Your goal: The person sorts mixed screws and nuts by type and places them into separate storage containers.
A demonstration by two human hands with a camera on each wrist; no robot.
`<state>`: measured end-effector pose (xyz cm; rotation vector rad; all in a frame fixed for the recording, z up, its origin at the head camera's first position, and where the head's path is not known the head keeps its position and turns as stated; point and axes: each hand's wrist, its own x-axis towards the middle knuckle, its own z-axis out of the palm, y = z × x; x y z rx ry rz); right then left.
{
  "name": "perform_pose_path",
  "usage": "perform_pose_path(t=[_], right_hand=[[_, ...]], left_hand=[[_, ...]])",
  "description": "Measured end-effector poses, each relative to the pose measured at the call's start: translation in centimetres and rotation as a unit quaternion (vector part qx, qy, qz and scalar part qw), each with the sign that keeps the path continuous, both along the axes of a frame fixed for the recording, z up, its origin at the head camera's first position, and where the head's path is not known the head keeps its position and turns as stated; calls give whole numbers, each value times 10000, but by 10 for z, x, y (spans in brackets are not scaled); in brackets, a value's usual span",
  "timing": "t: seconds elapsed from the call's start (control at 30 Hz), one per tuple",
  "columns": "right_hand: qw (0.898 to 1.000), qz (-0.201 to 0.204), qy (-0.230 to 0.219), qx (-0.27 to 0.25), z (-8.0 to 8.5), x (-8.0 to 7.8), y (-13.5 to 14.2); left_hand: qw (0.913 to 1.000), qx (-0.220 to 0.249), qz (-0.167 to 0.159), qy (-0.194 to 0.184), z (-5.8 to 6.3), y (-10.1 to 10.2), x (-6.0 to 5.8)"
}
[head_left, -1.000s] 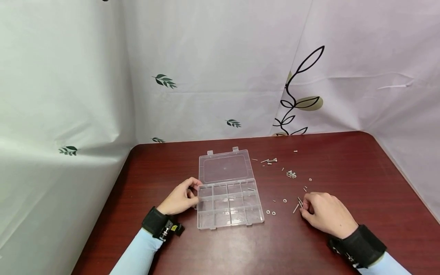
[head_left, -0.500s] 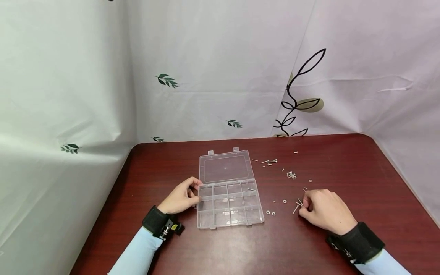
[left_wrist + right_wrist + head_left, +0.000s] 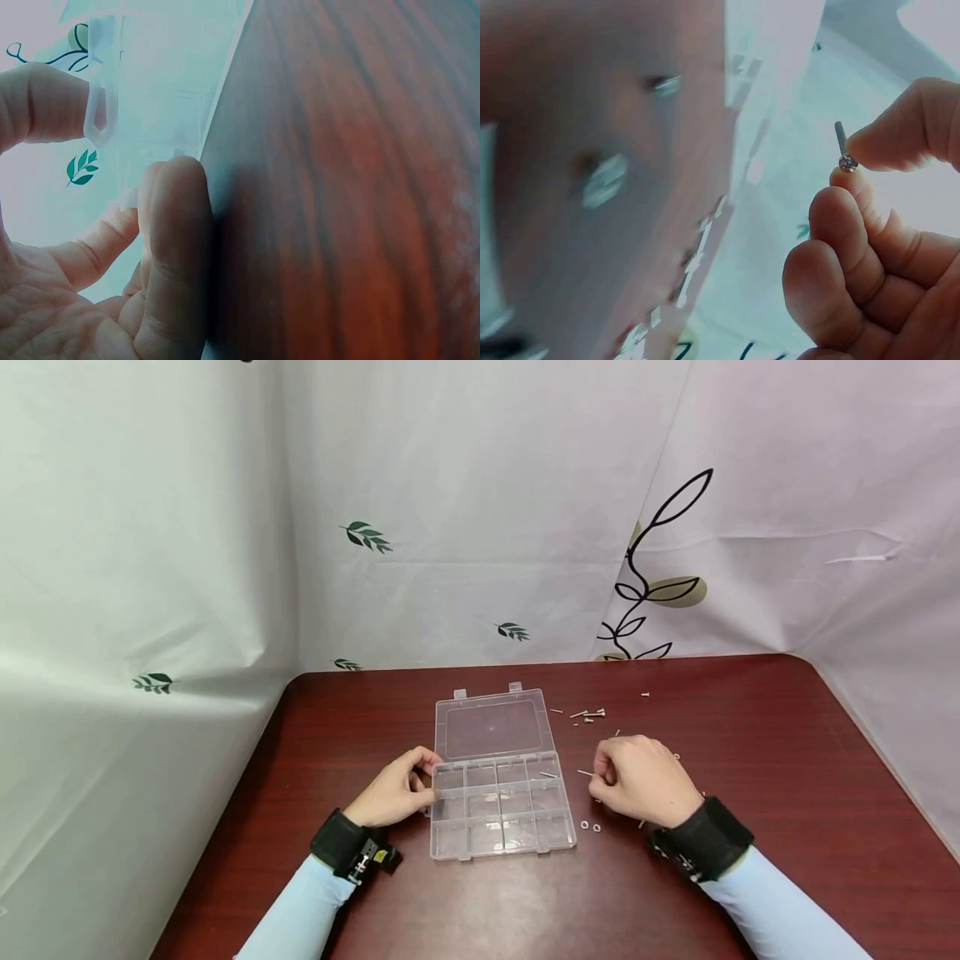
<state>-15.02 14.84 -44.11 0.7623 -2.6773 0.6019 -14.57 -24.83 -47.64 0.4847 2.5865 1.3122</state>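
Note:
A clear plastic compartment box (image 3: 504,853) lies on the table with its lid (image 3: 492,727) folded back. My left hand (image 3: 393,789) grips the box's left side near the hinge; in the left wrist view its fingers curl at the plastic edge. One small screw (image 3: 549,774) lies in the top right compartment. Just right of the box, my right hand (image 3: 641,781) pinches another screw (image 3: 839,135) between thumb and fingertip. In the right wrist view the screw's round head sits at the fingertips and its shank sticks out.
Several screws (image 3: 592,713) lie on the table (image 3: 360,718) beside the lid. Two washers (image 3: 584,825) sit near the box's lower right corner. A lone screw (image 3: 645,695) lies farther back. The right hand hides part of the scattered hardware. White curtains (image 3: 465,510) hang behind and at the sides.
My right hand has picked a screw from the loose ones at the right and moved left and a little back, closer to the box. The left hand and the box have stayed put.

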Motion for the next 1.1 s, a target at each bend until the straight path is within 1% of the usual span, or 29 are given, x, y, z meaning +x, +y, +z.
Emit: perform_pose_path(t=[0.13,0.27,0.37,0.43,0.53,0.6,0.7,0.8,0.87,0.97,1.1], right_hand=[[9996,184,135,-139,3,-10,-21],[9994,251,195,-137,5,-17,-35],[9995,287,90,34,5,-18,-41],[9994,286,-19,173,5,-17,-40],[9993,222,-51,281,7,-13,-30],[9995,182,-17,244,7,-10,-20],[9994,240,142,190,6,-5,-1],[9987,416,203,219,2,1,16],[9978,544,262,282,-2,7,26],[9960,731,360,361,-8,16,37],[9923,1057,557,338,-16,28,47]], left_hand=[[10000,24,28,-40,0,0,1],[10000,-58,56,-16,1,2,2],[9999,-95,87,10,6,5,4],[9999,-68,98,-3,12,7,6],[9999,22,93,-42,22,10,8],[10000,33,83,-32,24,10,9],[9999,-69,86,30,17,9,7],[9998,-173,87,55,6,5,4],[9998,-170,82,40,2,3,3],[9999,-115,72,11,0,3,3],[10000,-39,61,-50,-1,2,1]])
